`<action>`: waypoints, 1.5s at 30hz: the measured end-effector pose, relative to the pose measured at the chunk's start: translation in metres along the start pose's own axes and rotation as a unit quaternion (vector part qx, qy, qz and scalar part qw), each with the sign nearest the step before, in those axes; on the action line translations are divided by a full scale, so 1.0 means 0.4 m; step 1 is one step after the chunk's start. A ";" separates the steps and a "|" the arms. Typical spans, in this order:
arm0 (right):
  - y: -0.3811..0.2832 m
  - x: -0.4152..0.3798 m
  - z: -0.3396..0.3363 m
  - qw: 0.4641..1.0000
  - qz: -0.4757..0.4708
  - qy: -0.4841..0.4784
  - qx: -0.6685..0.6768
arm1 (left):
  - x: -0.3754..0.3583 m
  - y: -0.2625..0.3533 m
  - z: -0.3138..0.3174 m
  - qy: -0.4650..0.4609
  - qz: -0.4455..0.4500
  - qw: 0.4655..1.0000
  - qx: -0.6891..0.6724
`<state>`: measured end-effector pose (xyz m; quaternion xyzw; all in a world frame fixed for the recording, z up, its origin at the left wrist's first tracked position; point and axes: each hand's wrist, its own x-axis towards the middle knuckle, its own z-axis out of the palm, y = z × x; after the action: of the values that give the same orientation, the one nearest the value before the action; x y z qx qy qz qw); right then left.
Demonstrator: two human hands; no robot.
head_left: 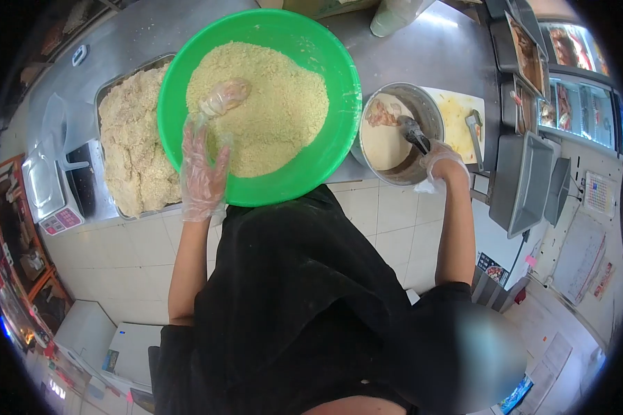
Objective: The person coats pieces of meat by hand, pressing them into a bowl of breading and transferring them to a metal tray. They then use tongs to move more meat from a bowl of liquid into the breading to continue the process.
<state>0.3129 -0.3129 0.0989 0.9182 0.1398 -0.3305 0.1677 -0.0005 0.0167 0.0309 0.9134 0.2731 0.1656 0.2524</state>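
We have both hands in clear plastic gloves at the table [387, 55]. Our left hand [204, 162] reaches over the near left rim of the green basin [349, 83], its fingers spread apart, the fingertips near a raw piece [226, 97] that lies on the pale crumbs [284, 104] inside. We cannot tell whether they touch it. Our right hand [444, 164] is closed on the dark tongs [414, 133], over the near right rim of the metal pot [435, 114]. The tongs slant down into the pot, their far end beside the raw meat [386, 113] in the off-white liquid [384, 144]. The pot is just right of the basin. Right of the pot, a grey-handled utensil [474, 135] rests on the stained white board [457, 104]. Left of the basin, a metal tray [104, 93] holds heaped, crumb-coated pieces [135, 138], and the scale [52, 197] is left of that.
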 end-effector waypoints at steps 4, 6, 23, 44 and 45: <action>-0.004 0.009 -0.006 0.999 -0.035 -0.008 0.010 | -0.006 -0.013 0.005 0.008 0.002 1.000 -0.016; 0.011 0.022 0.007 0.999 -0.043 -0.004 0.030 | -0.003 -0.007 0.007 0.001 -0.006 1.000 -0.022; -0.171 0.004 0.092 0.982 -0.101 0.141 -0.075 | -0.053 -0.053 0.028 -0.024 -0.088 0.995 -0.048; 0.132 0.050 0.262 0.938 -0.074 0.330 -0.080 | -0.052 -0.071 0.050 0.007 -0.051 0.997 -0.057; 0.054 -0.075 0.172 0.959 -0.051 0.276 0.051 | -0.057 -0.059 0.029 -0.030 -0.084 0.993 -0.084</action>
<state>0.2602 -0.3645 0.0732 0.9727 0.2101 -0.0791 0.0589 -0.0234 0.0162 0.0047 0.8677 0.3260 0.1384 0.3489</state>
